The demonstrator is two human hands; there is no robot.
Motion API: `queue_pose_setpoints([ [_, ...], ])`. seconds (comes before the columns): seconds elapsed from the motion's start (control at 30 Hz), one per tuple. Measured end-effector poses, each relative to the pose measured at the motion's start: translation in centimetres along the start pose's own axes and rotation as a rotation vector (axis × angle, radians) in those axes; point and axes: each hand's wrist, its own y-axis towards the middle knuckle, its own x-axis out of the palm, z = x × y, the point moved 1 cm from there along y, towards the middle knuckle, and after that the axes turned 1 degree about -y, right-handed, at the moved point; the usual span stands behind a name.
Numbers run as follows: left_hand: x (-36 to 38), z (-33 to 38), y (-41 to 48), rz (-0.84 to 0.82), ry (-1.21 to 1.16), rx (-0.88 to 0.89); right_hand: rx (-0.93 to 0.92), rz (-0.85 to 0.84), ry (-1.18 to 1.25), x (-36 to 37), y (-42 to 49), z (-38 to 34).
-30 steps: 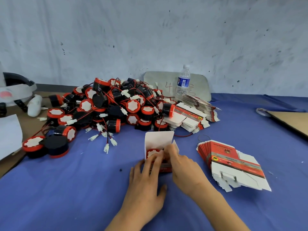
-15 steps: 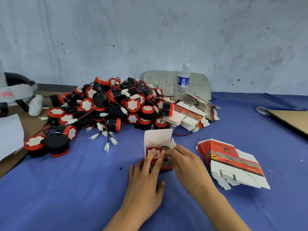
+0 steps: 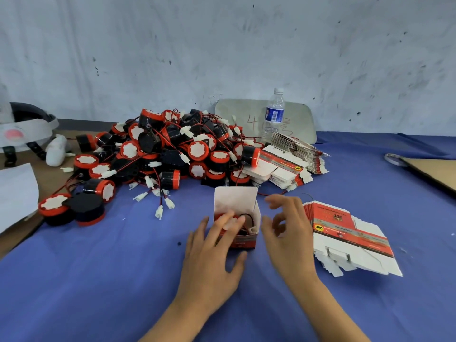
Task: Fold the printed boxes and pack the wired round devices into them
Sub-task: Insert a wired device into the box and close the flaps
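A small red and white printed box [image 3: 243,213] stands upright on the blue cloth with its white lid flap raised. A round red and black device with its wires lies inside it. My left hand [image 3: 214,253] holds the box from the near left, fingers reaching over the rim onto the device. My right hand [image 3: 287,233] hovers just right of the box, fingers spread and curled, holding nothing. A big pile of wired round devices [image 3: 167,154] lies behind. A stack of flat printed boxes [image 3: 345,235] sits to the right.
More flat boxes [image 3: 288,164] lie fanned behind the box, by a water bottle [image 3: 274,114] and a grey board [image 3: 246,117]. A white headset [image 3: 22,129] and paper [image 3: 14,193] sit at the left. Brown cardboard [image 3: 436,171] lies at far right.
My right hand has let go of the box and pulled away to the right, opening its fingers. My left hand stays on the box, which now shows the wires tucked inside.
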Motion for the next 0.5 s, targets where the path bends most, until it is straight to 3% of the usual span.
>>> queue_pose_setpoints([
  [0.13,-0.8,-0.2,0.3,0.304,-0.262,-0.044,0.409,-0.201,0.250,0.3,0.2,1.2],
  [0.27,-0.2,-0.9,0.6,0.226,-0.582,-0.184,0.591,-0.286,0.390,1.1,-0.5,2.0],
  [0.5,-0.2,-1.1,0.7,0.204,-0.495,-0.163,0.744,-0.263,0.528,1.7,-0.3,2.2],
])
